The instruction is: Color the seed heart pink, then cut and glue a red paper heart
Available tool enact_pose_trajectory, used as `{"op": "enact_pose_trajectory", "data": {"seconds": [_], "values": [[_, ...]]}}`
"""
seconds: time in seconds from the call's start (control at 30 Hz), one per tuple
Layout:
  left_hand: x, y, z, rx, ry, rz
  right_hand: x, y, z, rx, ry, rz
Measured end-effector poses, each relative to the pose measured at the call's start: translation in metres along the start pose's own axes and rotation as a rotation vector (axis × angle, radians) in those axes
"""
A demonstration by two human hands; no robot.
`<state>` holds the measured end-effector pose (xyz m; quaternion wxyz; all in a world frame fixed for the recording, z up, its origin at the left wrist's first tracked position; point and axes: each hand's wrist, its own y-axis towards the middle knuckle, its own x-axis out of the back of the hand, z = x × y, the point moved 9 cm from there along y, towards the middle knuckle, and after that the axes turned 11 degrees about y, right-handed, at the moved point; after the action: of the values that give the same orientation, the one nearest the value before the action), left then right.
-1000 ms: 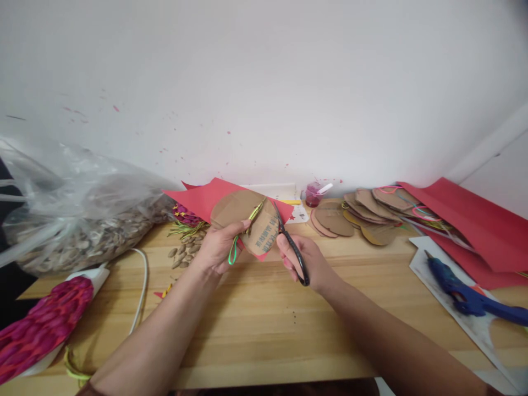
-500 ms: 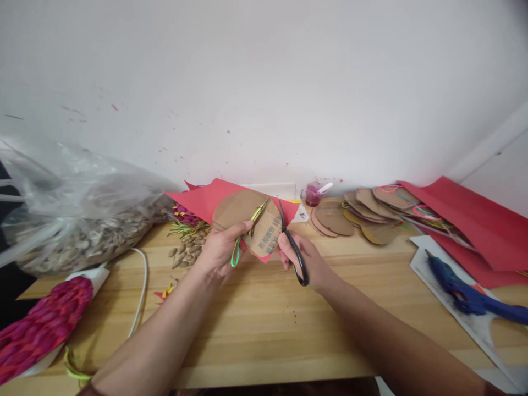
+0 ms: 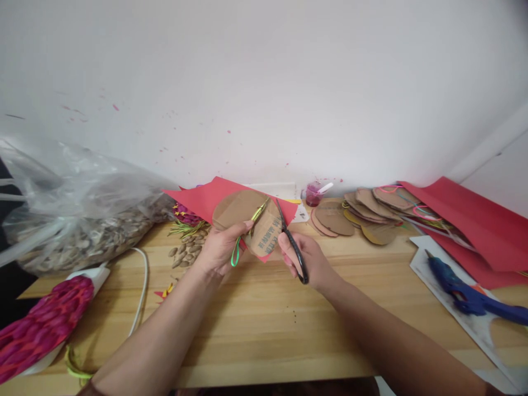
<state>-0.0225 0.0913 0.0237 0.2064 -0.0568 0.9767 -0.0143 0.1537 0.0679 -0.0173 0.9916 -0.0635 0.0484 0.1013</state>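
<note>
Pink-specked wall (image 3: 264,82), wood tbl (image 3: 256,330), scissors (image 3: 290,238) in R hand (image 3: 312,259)

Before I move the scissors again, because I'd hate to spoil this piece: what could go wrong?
The scissors in your right hand sit close to the edge of the cardboard, so a blade might nick it along with the red paper behind.
Your left hand grips near the lower edge, so the paper's far corners could shift.
The dangling green loop might snag.

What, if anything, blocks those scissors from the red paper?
Nothing visible: the scissors in the right hand are right at the red paper, beside the cardboard's edge; the left hand grips farther left.
</note>
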Motion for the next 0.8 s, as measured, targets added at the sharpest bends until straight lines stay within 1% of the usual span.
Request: {"op": "enact_pose_trajectory", "data": {"seconds": [0.23,0.53,0.67,0.8], "values": [[0.0054,0.0038,0.0014,0.009,0.006,0.017,0.0004,-0.0004,0.0023,-0.045,-0.017,-0.006],[0.0043,0.0028,-0.0026,0.005,0.007,0.01,0.0033,0.0002,0.0017,-0.052,-0.039,-0.012],[0.0037,0.0027,-0.0045,-0.001,0.01,0.03,0.0037,0.0006,0.0047,-0.052,-0.044,-0.015],[0.0041,0.0035,-0.0048,0.003,0.014,0.036,-0.0001,0.0016,0.0049,-0.058,-0.028,0.015]]}}
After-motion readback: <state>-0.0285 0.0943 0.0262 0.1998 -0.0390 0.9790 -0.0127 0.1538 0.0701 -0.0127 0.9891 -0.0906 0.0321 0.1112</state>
